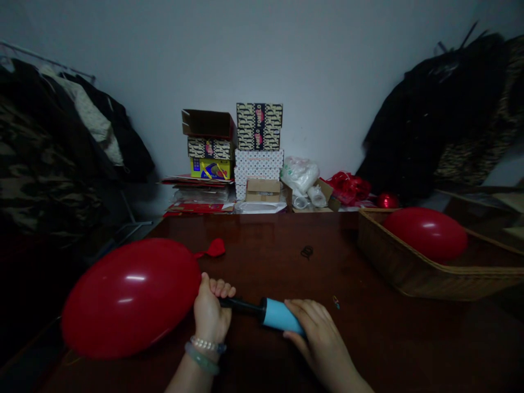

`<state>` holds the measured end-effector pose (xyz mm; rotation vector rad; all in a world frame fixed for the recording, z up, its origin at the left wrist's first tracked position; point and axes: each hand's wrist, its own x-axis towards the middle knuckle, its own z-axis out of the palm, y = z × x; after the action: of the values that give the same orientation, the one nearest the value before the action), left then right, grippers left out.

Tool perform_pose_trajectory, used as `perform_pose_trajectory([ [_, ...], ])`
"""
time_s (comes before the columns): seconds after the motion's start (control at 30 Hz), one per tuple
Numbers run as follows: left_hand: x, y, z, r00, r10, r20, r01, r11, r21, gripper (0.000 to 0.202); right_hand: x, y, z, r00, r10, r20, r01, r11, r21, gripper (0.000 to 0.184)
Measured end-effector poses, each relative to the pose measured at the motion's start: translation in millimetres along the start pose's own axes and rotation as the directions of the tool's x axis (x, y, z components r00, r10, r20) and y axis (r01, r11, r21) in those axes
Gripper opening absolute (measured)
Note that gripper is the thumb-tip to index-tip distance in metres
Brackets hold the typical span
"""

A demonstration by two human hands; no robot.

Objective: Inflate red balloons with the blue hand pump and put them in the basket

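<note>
A large inflated red balloon (131,297) lies to the left, its neck end hidden in my left hand (213,305). That hand is closed around the place where the balloon meets the black nozzle of a hand pump (278,315). The pump has a light blue barrel with a black collar. My right hand (317,333) wraps round the barrel's right end. Behind my left hand, a small uninflated red balloon (216,248) rests on the table.
On the dark brown table (262,234) lie a black coiled item (307,251) and a tiny colourful piece (336,302). A wicker basket (401,267) at right holds another red balloon (426,233). Stacked boxes (259,126) stand behind; clothes hang on both sides.
</note>
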<state>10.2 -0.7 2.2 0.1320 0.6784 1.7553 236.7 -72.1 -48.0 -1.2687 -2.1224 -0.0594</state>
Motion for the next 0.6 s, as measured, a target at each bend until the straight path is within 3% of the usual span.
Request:
perform_pose_trajectory([
  [0.23,7.5,11.2,-1.3,0.999,0.024,-0.033,-0.025,0.999,-0.024,0.041,-0.3,11.1,-3.5,0.999,0.007,0.036,-0.007,1.000,-0.004,0.047],
  [0.43,-1.5,0.1,2.5,0.999,-0.011,-0.046,0.009,0.999,-0.033,0.042,-0.1,2.5,-2.3,0.999,-0.047,-0.010,0.047,0.999,-0.003,0.042],
  [0.6,-12.2,-13.4,0.1,0.997,-0.072,0.013,0.072,0.997,-0.014,0.045,-0.8,-14.4,7.3,1.000,-0.021,-0.006,0.022,1.000,0.008,0.045],
])
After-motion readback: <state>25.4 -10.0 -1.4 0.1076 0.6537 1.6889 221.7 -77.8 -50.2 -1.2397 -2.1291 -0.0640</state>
